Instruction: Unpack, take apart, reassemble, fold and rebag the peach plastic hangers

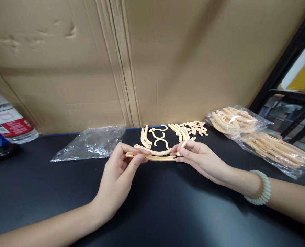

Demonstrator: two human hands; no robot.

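Observation:
My left hand (120,171) pinches the left end of a beige plastic hanger arm (160,158), held level just above the table. The fingers of my right hand (205,160) close on a small beige hanger hook (183,146) at the arm's right end. My fingertips partly hide where the two pieces meet, so I cannot tell if they are joined. Right behind lies another curved arm (156,152). Loose hooks (159,134) and a pair of arms (145,138) rest farther back.
More arms and hooks (187,129) are heaped behind my right hand. Two clear bags of beige parts (233,120) (276,149) lie at the right. An empty-looking clear bag (89,144) is at the left, with a labelled bottle (10,120) beyond. Cardboard (180,61) walls the back.

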